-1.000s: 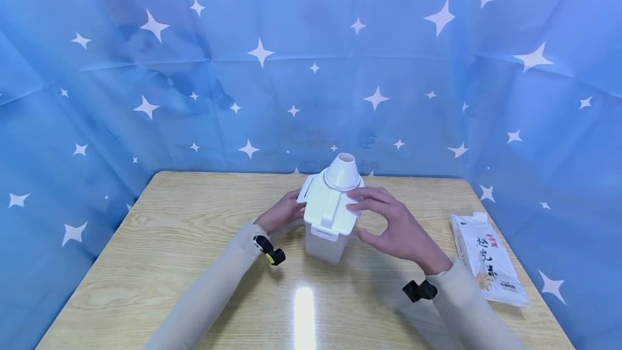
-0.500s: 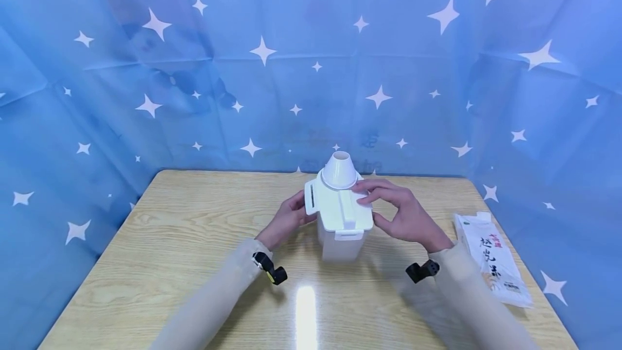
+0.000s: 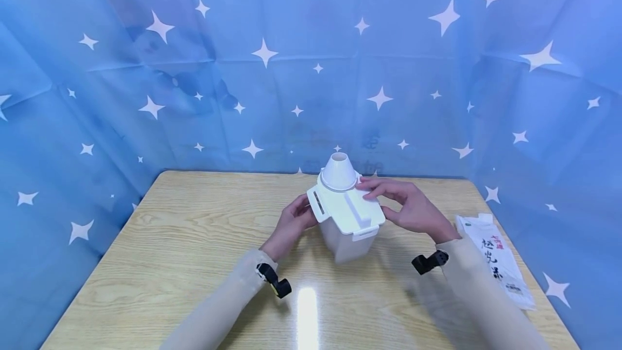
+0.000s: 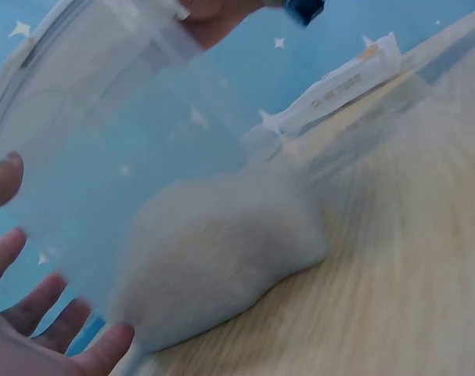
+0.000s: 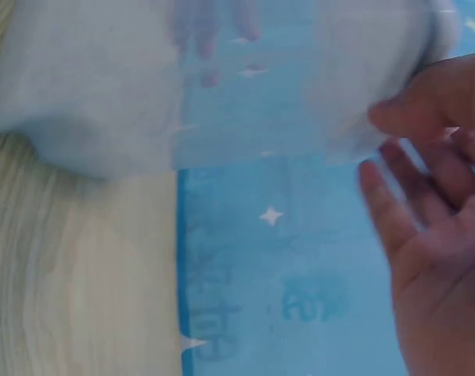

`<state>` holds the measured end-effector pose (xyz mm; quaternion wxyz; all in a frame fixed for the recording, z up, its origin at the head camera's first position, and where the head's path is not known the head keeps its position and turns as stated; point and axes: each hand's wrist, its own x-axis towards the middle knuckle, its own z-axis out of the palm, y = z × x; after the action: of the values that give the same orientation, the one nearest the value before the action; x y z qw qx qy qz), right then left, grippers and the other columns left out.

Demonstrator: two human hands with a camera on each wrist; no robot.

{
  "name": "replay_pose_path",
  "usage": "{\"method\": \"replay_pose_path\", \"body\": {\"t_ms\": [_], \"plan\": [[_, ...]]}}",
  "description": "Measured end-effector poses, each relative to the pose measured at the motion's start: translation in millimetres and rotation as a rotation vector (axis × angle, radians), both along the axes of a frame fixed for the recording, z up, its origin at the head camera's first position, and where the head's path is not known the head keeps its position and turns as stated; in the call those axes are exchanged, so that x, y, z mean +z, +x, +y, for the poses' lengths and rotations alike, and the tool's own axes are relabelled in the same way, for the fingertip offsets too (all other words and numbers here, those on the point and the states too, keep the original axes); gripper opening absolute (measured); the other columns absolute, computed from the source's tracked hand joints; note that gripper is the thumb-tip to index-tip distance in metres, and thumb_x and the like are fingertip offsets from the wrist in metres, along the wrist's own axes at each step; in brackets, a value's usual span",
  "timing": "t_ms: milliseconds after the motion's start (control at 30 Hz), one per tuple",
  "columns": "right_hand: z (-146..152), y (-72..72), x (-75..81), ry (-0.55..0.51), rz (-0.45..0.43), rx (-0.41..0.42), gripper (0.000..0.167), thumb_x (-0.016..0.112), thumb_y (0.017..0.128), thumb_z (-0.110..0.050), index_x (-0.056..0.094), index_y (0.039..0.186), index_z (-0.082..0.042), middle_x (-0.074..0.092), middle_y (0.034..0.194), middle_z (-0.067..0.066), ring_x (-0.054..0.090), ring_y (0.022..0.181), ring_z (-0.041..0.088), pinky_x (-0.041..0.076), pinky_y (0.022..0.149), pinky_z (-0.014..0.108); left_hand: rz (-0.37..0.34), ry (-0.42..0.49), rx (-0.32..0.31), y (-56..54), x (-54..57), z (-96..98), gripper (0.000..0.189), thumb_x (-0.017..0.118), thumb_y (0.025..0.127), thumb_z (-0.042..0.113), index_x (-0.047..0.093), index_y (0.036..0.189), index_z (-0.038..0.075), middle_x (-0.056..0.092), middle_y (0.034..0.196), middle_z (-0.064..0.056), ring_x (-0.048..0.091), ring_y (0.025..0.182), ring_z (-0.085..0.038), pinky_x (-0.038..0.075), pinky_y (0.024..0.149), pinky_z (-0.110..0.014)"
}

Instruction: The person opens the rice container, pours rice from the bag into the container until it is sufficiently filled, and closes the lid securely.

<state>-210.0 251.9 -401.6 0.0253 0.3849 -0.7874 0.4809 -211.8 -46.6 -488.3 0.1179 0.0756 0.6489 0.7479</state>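
Between my hands is a translucent rice container [image 3: 351, 244] with a white lid [image 3: 342, 210]. A white cone-shaped cup [image 3: 338, 173] sits at the lid's far end, its narrow open end up. Pale rice [image 4: 221, 258] is heaped low inside, slanted and blurred through the clear wall in the left wrist view. My left hand [image 3: 293, 224] touches the left side, its spread fingertips against the wall. At the right edge, my right hand [image 3: 413, 208] grips the lid area, fingers on top and thumb below. The container looks tilted.
A white printed rice bag [image 3: 498, 258] lies at the right side of the wooden table [image 3: 194, 242]. Blue cloth [image 3: 311, 112] with white stars hangs behind the table's back edge and along both sides.
The container has shifted right and turned, its near end swinging rightward. Both hands have moved along with it; the right thumb now sits closer against its side. The bag stays put.
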Motion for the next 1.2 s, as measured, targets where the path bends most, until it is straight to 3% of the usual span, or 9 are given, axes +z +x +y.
{"method": "replay_pose_path", "body": {"t_ms": [167,300,433,600,767,867,1000,1200], "plan": [[-2,16.2,11.4,0.105,-0.006,-0.2,0.036,0.064,0.095,0.007,0.073,0.119,-0.017,0.062,0.145,0.01,0.052,0.141,0.023,0.044,0.112,0.014,-0.005,0.015,-0.043,-14.3,-0.6,-6.6,0.043,0.056,0.105,0.029,0.055,0.144,0.01,0.055,0.146,-0.013,0.06,0.128,-0.025,0.053,0.11,-0.045],[-9,34.5,18.9,0.094,-0.125,-0.339,0.031,0.064,0.102,-0.012,0.065,0.133,-0.013,0.057,0.15,0.007,0.052,0.139,0.027,0.052,0.105,0.018,-0.033,0.055,-0.12,-29.7,-1.0,-8.5,0.049,0.05,0.108,0.033,0.049,0.15,0.01,0.049,0.154,-0.013,0.058,0.133,-0.034,0.046,0.117,-0.051],[-20,51.6,23.4,0.089,-0.231,-0.378,0.051,0.068,0.1,-0.024,0.052,0.147,-0.011,0.052,0.152,0.009,0.054,0.136,0.032,0.056,0.106,0.031,-0.045,0.075,-0.199,-44.0,-0.1,-8.9,0.051,0.043,0.109,0.029,0.041,0.156,0.01,0.042,0.162,-0.013,0.046,0.145,-0.036,0.039,0.122,-0.055],[-38,69.2,21.6,0.12,-0.264,-0.463,0.076,0.078,0.092,-0.036,0.041,0.155,-0.012,0.05,0.152,0.011,0.054,0.135,0.035,0.054,0.107,0.052,-0.032,0.031,-0.305,-53.5,1.9,-9.5,0.052,0.034,0.11,0.026,0.034,0.16,0.01,0.036,0.165,-0.013,0.035,0.153,-0.032,0.035,0.125,-0.052],[-51,76.1,15.6,0.133,-0.28,-0.584,0.082,0.076,0.091,-0.048,0.041,0.154,-0.011,0.05,0.151,0.011,0.052,0.136,0.031,0.054,0.107,0.053,-0.033,0.021,-0.352,-55.6,0.9,-10.0,0.053,0.033,0.111,0.028,0.032,0.161,0.01,0.036,0.165,-0.014,0.036,0.152,-0.032,0.036,0.125,-0.049],[-52,75.9,14.0,0.122,-0.269,-0.6,0.077,0.076,0.091,-0.048,0.046,0.152,-0.011,0.051,0.152,0.008,0.052,0.137,0.029,0.055,0.106,0.051,-0.033,0.026,-0.352,-55.0,0.1,-10.5,0.054,0.034,0.11,0.028,0.032,0.161,0.009,0.036,0.165,-0.015,0.036,0.152,-0.033,0.035,0.125,-0.051],[-46,71.3,13.1,0.107,-0.252,-0.559,0.068,0.075,0.093,-0.041,0.051,0.15,-0.012,0.05,0.154,0.008,0.054,0.136,0.029,0.057,0.104,0.051,-0.032,0.012,-0.333,-51.9,-0.9,-13.4,0.054,0.04,0.109,0.029,0.035,0.16,0.011,0.035,0.166,-0.011,0.035,0.153,-0.033,0.036,0.124,-0.054],[-30,56.5,16.2,0.145,-0.277,-0.465,0.063,0.068,0.1,-0.037,0.047,0.154,-0.014,0.04,0.163,0.01,0.049,0.142,0.033,0.056,0.105,0.05,-0.033,-0.021,-0.221,-38.9,0.1,-15.5,0.053,0.051,0.108,0.035,0.042,0.156,0.014,0.041,0.163,-0.009,0.047,0.145,-0.031,0.043,0.12,-0.05]]}}
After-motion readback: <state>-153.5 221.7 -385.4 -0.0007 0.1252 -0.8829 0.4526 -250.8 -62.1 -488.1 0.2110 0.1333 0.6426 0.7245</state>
